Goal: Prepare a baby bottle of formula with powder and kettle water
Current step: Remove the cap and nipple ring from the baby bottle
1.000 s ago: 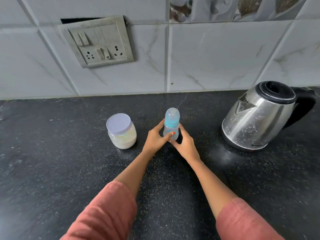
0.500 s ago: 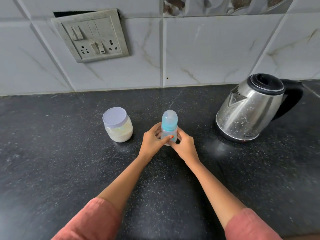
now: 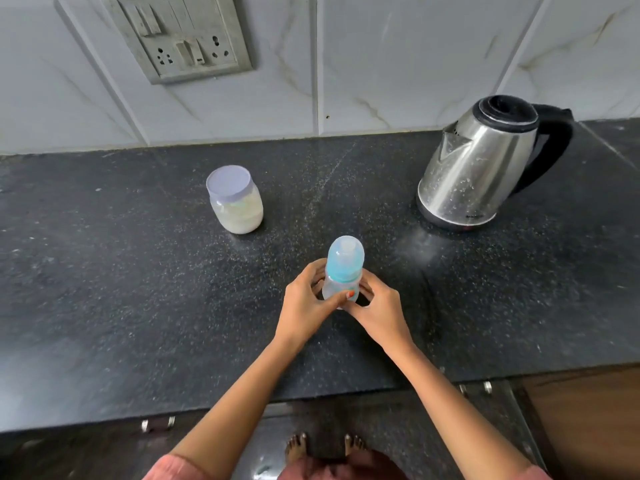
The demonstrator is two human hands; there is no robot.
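A clear baby bottle (image 3: 343,268) with a blue collar and a translucent cap stands upright on the black counter (image 3: 138,289). My left hand (image 3: 306,306) wraps its lower body from the left, thumb across the front. My right hand (image 3: 381,310) holds the same lower part from the right. A clear jar of pale powder (image 3: 236,205) with a lilac lid sits behind and to the left, lid on. A steel kettle (image 3: 478,164) with a black lid and handle stands at the back right.
A tiled wall with a switch and socket panel (image 3: 183,36) rises behind the counter. The counter's front edge (image 3: 207,410) runs below my forearms, with cabinet handles and my feet on the floor beneath.
Both hands have drawn the bottle toward me, away from the jar and kettle. The camera now looks further down, showing the counter's front edge and floor.
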